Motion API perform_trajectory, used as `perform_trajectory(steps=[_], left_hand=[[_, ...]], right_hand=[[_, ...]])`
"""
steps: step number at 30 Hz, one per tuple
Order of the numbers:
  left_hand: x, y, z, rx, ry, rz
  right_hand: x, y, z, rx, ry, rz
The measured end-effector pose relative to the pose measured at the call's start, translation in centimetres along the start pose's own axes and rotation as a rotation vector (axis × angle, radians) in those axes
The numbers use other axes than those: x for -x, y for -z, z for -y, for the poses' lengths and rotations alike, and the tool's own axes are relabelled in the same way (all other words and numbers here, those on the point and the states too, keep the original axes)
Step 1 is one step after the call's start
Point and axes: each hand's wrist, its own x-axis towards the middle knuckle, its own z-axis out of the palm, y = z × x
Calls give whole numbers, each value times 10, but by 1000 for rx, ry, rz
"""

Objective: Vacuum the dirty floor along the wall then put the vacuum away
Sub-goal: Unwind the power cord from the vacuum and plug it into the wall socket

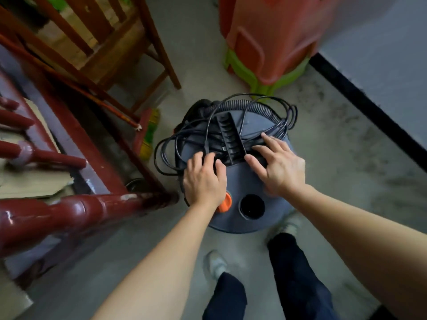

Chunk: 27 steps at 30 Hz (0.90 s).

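**Loose cord on the lid is the thing to watch**

The vacuum (240, 181) stands on the floor (342, 181) just ahead of my feet, between the dark red furniture (69, 215) on the left and the wall (381, 42) on the right. The stacked plastic stools (265, 42) sit just beyond it.

The black cord (165, 155) is heaped over the lid, and its loops hang past the lid's left edge. The ribbed hose (254, 106) lies slack along the far edge. If I lift or push from here, I judge those loops will slide off, trail on the floor, and catch a furniture leg or my shoes.

Some cord also crosses the handle (231, 137), so a grab there could trap it under my palm. My left wrist lies over the orange knob (226, 203) at the lid's near edge, and leaning on it could press it by accident. The floor by the wall's black skirting (369, 107) shows dark smudges, so storing the vacuum now may be too early.

My left hand (203, 179) sits knuckles up, left of the handle. Its fingers are bent down into the cord, but I cannot tell whether they close around it. My right hand (280, 166) is spread flat to the right of the handle, fingertips pressing the cord against the lid. Both forearms reach straight forward and down.
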Motion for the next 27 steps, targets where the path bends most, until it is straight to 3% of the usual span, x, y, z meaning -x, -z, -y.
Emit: perform_trajectory(steps=[17, 27], left_hand=[[134, -6, 16, -45, -409, 241], [207, 14, 66, -113, -657, 441]], right_hand=[[230, -43, -3, -117, -531, -124], [352, -81, 60, -160, -810, -185]])
